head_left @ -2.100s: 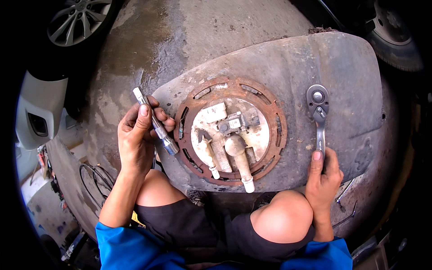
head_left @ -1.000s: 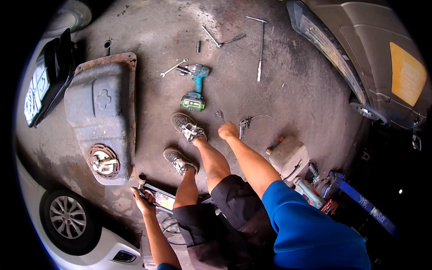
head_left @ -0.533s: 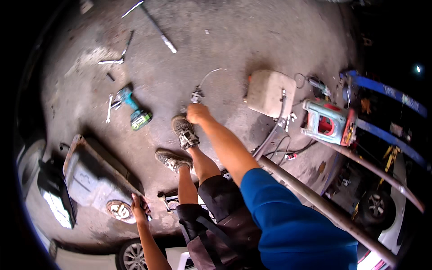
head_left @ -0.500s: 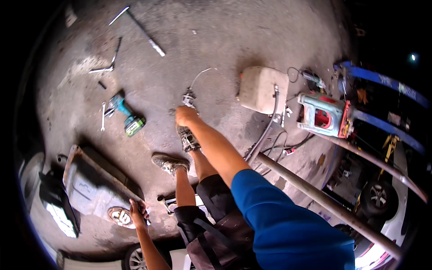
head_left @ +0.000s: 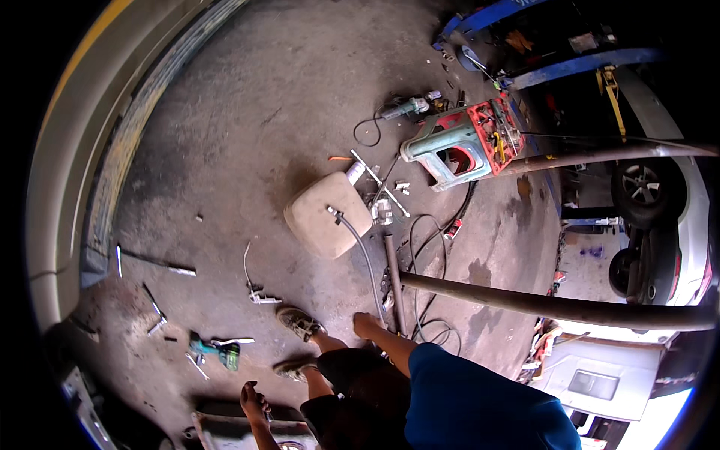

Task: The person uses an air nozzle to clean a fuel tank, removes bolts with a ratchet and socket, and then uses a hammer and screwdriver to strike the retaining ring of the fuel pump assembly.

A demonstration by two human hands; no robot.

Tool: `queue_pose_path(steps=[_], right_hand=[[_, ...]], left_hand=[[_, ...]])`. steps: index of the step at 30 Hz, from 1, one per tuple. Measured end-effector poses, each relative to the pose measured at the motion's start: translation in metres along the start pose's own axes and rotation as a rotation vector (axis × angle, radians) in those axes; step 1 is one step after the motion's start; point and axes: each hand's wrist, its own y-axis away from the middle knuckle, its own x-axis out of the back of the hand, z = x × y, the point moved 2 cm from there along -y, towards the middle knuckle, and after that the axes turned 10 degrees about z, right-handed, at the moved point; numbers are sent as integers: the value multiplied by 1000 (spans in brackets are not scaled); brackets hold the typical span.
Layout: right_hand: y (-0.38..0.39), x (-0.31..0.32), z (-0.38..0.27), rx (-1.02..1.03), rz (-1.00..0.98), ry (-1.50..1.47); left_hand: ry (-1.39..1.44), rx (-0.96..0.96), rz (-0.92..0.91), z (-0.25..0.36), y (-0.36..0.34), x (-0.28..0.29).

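My left hand [head_left: 255, 403] is low in view above a grey metal tank [head_left: 217, 426]. Its fingers curl round something small that I cannot make out. Close to my shoes, my right hand [head_left: 367, 325] is closed beside a dark hose [head_left: 365, 253]; what its fingers hold, if anything, is hidden. The hose runs from a beige, rounded block-shaped object [head_left: 319, 225] down past my right wrist. On the floor ahead of my shoes lies a metal trigger gun [head_left: 263, 296] with a thin curved tube, apart from both hands.
A teal cordless power tool [head_left: 217, 352], a T-handle wrench [head_left: 157, 260] and other hand tools lie at left. An upturned stool [head_left: 450, 154] with a red tool tray and an angle grinder [head_left: 405, 108] stand ahead right. A long metal pole [head_left: 540, 298] crosses the right side.
My view has turned right. My right hand has left the trigger gun, now lying on the floor, and come beside the hose. My left hand no longer touches the round fitting on the tank.
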Motion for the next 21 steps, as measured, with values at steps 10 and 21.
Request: queue_pose_path(steps=[10,21], right_hand=[[188,65,252,-739,-15,-413],[42,142,65,-101,-36,-645]], left_hand=[[-394,-400,175,287,59,-18],[-660,-151,199,363,47,-37]])
